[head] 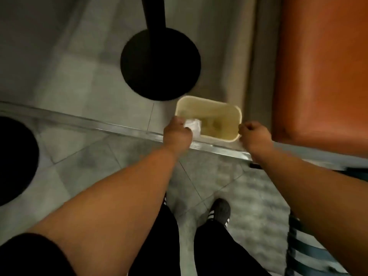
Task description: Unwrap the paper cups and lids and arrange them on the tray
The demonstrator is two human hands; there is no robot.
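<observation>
The person stood over a small cream-coloured rectangular plastic bin (237,114) that sat on the grey tiled floor (79,86), just past a shiny metal floor strip (119,127) and beside an orange padded seat (322,76). The left hand (176,134) hung at the bin's near left corner, its fingers curled around a crumpled piece of clear-white plastic wrapping (192,125), which sat partly over the rim and above the bin's opening. The right hand (253,133) was closed into a loose fist at the bin's near right corner; whether it pinched the rim or merely sat against it, I could not tell from where I stood, as the fingers were turned under.

No paper cups, lids or tray were anywhere in sight; only the wrapper stood for the task here, so I took this to be the throwing-away of packaging.

The wrapper looked light and springy. Let go from that corner spot, it seemed likely to catch on the rim or drift onto the floor instead of dropping inside. The bin also looked light, so a tug or nudge from the right hand might have tipped or slid it. The round black pedestal base (160,63) stood just behind the bin, a possible thing to knock it against.
</observation>
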